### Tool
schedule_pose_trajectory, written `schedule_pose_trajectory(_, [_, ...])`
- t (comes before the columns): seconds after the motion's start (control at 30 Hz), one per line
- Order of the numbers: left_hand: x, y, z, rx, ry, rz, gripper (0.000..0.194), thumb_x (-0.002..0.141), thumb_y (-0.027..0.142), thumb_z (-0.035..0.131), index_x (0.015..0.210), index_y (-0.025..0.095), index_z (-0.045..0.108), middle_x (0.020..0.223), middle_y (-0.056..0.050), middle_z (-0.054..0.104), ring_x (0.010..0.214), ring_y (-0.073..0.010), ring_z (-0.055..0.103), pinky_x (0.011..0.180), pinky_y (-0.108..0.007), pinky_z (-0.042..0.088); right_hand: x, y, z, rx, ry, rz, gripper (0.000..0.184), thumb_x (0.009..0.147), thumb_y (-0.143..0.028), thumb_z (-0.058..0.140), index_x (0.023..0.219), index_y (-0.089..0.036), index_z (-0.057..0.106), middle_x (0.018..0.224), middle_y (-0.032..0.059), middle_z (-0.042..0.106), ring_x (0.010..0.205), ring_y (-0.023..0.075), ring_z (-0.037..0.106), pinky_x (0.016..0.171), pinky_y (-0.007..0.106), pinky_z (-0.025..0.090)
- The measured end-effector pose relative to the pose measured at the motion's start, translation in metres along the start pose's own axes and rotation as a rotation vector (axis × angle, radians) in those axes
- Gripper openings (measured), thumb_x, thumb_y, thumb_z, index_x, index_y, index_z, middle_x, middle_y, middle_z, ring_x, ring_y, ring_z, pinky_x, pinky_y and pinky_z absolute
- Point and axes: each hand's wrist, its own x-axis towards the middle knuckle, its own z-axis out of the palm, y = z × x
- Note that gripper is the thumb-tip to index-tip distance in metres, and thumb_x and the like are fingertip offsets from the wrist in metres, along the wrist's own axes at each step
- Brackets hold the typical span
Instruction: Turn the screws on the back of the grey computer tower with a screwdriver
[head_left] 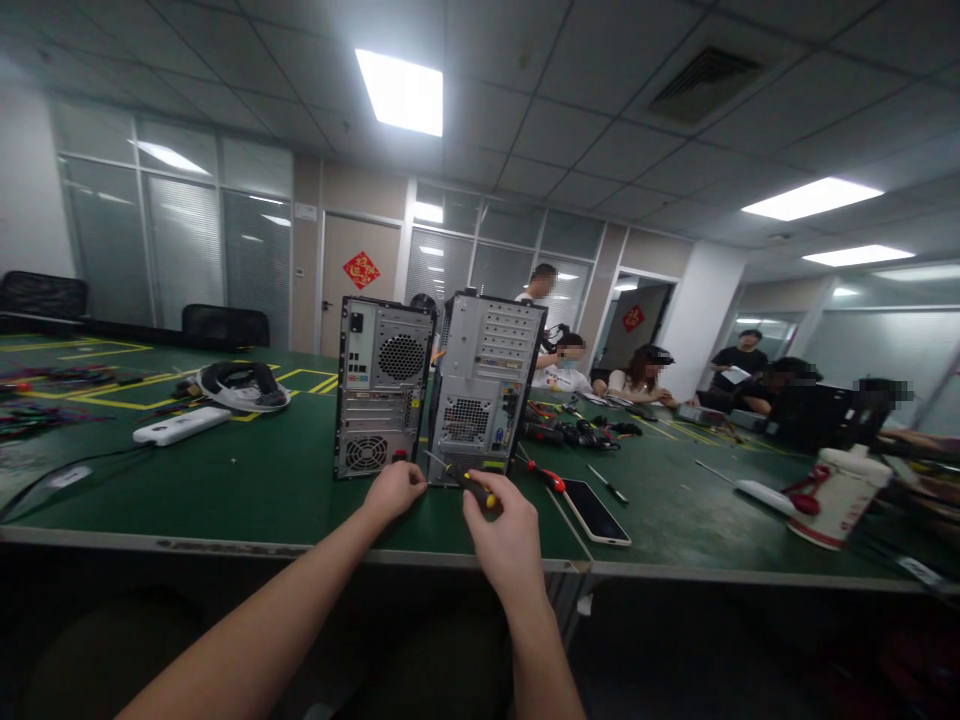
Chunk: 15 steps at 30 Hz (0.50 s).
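Observation:
Two computer cases stand upright side by side, their backs facing me: a narrower left computer case (360,405) and a taller right computer case (457,360). My right hand (510,520) is closed around the black and yellow handle of a screwdriver (480,490). The screwdriver's shaft points left, across the lower edge of the right case. My left hand (394,492) is low by the gap between the cases, thumb and fingers pinched together; what they hold, if anything, is too small to make out.
Right of the cases lie a phone (596,512), red-handled pliers (547,477), another screwdriver (607,484) and dark cables (585,432). A white jug (840,500) stands further right. On the left are a power strip (180,427) and a cable coil (244,388). Several people work beyond.

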Motion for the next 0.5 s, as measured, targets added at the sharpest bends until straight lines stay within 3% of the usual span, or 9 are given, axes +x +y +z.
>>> schedule_pose_trajectory(0.17, [-0.001, -0.005, -0.001, -0.067, 0.048, 0.051, 0.007, 0.08, 0.02, 0.068, 0.074, 0.02, 0.073, 0.082, -0.007, 0.077, 0.078, -0.0211, 0.069, 0.076, -0.029, 0.046, 0.0, 0.0, -0.002, -0.001, -0.004, 0.004, 0.026, 0.085, -0.021, 0.059, 0.104, -0.021, 0.077, 0.107, 0.0084, 0.078, 0.101, 0.0244, 0.074, 0.091, 0.036, 0.058])
schedule_pose_trajectory(0.3, [0.0, -0.013, -0.003, -0.226, 0.151, -0.03, 0.012, 0.087, 0.025, 0.06, 0.078, 0.02, 0.068, 0.079, -0.005, 0.076, 0.077, -0.0196, 0.07, 0.073, -0.028, 0.048, 0.0, 0.001, -0.008, -0.016, 0.001, 0.011, 0.026, 0.085, -0.022, 0.06, 0.105, -0.02, 0.077, 0.108, 0.009, 0.078, 0.102, 0.0249, 0.073, 0.093, 0.037, 0.057])
schedule_pose_trajectory(0.5, [0.005, -0.025, -0.002, -0.464, 0.152, -0.044, 0.011, 0.08, 0.028, 0.066, 0.084, 0.019, 0.07, 0.073, -0.003, 0.075, 0.072, -0.0197, 0.071, 0.07, -0.028, 0.051, 0.001, 0.002, -0.012, -0.034, -0.005, 0.032, 0.027, 0.085, -0.023, 0.06, 0.105, -0.02, 0.077, 0.109, 0.0095, 0.078, 0.102, 0.0258, 0.073, 0.093, 0.039, 0.058])
